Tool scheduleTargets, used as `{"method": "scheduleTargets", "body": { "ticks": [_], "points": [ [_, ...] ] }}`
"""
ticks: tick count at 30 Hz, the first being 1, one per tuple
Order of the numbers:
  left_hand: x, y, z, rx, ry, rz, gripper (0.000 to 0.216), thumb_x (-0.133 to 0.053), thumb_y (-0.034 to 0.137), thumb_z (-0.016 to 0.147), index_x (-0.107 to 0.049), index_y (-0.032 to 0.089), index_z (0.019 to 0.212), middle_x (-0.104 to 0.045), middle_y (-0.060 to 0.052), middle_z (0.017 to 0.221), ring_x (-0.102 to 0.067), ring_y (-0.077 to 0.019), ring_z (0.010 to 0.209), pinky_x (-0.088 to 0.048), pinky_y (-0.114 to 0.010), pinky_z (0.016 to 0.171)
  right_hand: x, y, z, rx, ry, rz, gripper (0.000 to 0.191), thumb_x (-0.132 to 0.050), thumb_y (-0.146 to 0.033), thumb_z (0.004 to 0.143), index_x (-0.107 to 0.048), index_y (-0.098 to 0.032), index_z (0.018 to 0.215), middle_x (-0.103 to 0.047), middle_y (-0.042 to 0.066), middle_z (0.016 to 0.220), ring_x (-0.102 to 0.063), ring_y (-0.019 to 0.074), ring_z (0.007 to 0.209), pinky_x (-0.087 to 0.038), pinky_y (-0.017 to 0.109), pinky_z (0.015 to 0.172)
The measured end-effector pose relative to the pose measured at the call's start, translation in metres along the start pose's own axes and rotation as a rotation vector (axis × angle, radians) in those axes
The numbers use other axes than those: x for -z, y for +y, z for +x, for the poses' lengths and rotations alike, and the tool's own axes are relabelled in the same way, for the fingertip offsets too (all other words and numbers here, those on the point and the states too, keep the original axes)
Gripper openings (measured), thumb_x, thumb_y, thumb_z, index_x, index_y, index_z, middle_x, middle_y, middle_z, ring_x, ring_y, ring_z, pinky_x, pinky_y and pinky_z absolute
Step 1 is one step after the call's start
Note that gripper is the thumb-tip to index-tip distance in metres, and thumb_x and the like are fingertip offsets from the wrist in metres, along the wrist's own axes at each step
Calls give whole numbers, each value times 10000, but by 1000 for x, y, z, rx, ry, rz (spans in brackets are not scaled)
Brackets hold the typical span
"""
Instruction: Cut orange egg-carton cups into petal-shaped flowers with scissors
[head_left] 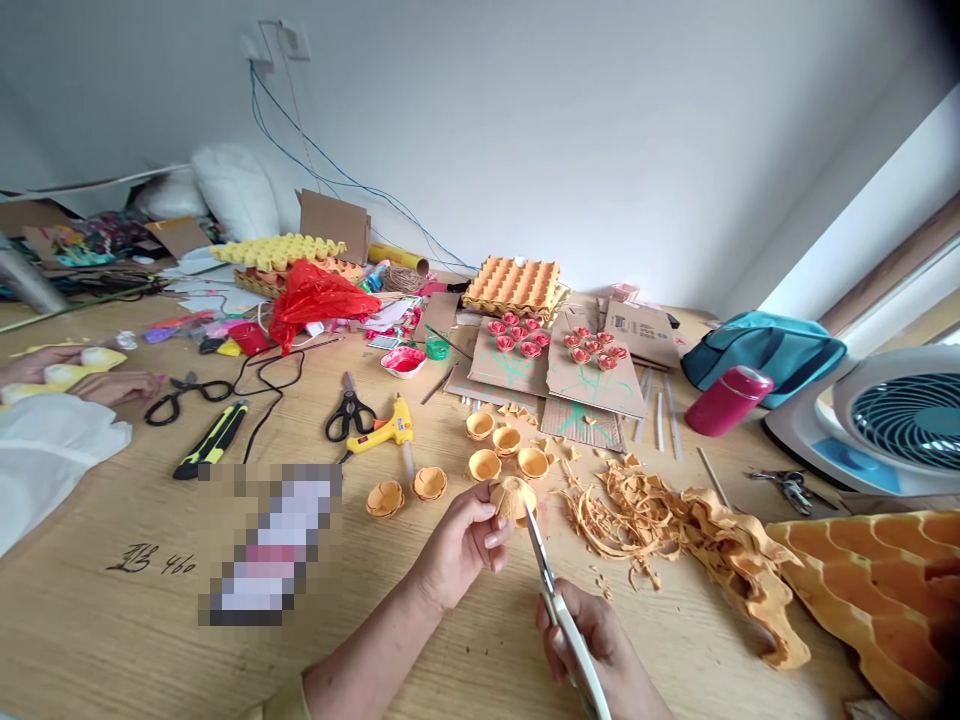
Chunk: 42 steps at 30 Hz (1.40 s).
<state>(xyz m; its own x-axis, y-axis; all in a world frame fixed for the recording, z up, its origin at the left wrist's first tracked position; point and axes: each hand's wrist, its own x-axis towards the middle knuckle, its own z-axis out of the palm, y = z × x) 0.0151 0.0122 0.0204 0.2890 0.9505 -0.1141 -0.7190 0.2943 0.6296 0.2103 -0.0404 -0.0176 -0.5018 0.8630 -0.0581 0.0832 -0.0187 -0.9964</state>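
Observation:
My left hand [463, 540] pinches an orange egg-carton cup [513, 496] and holds it above the wooden table [112, 640]. My right hand [596, 640] grips white-handled scissors [559, 600], whose blades point up and touch the cup's lower edge. Several trimmed orange cups [504, 448] lie just beyond, with two petal-cut cups [407, 490] to their left. A heap of orange carton scraps [675, 520] lies to the right.
A yellow glue gun [384, 430], black scissors [349, 410] and a utility knife [214, 440] lie to the left. Cardboard sheets with red paper roses [551, 350], egg trays [514, 285], a pink bottle [727, 398], a fan [892, 420] and another person's hands [82, 375] surround the spot.

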Motion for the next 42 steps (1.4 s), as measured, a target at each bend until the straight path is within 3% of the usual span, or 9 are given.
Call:
{"method": "scheduleTargets", "body": {
  "ticks": [5,9,28,42],
  "points": [
    [-3,-3,-2,99,17,-28,299,-787,350,737,-614,176,907,-544,23,771,-399,-53,530,-342,-142,381,-1,2,1,53,127,-212,429,-514,-587,932,-545,-201,745,-515,9,696,-492,158,608,-413,271,549],
    [-8,-8,-4,79,33,47,316,-836,342,711,-627,162,863,-524,29,746,-417,-46,548,-341,-137,399,0,3,2,118,154,-374,360,-499,-470,960,-511,-215,706,-537,27,704,-495,198,720,-422,303,637],
    [-14,-10,-5,-44,108,209,295,-813,353,702,-627,159,825,-537,20,720,-454,-72,573,-419,-148,406,5,1,1,167,96,-447,324,-484,-422,971,-494,-222,716,-547,35,719,-498,211,737,-423,317,656],
    [-17,-13,-6,-139,35,335,232,-750,326,748,-598,158,798,-535,34,613,-446,-74,518,-453,-168,407,6,0,-1,181,77,-419,290,-468,-425,964,-512,-218,767,-562,56,797,-506,233,808,-433,346,718]
  ]
}}
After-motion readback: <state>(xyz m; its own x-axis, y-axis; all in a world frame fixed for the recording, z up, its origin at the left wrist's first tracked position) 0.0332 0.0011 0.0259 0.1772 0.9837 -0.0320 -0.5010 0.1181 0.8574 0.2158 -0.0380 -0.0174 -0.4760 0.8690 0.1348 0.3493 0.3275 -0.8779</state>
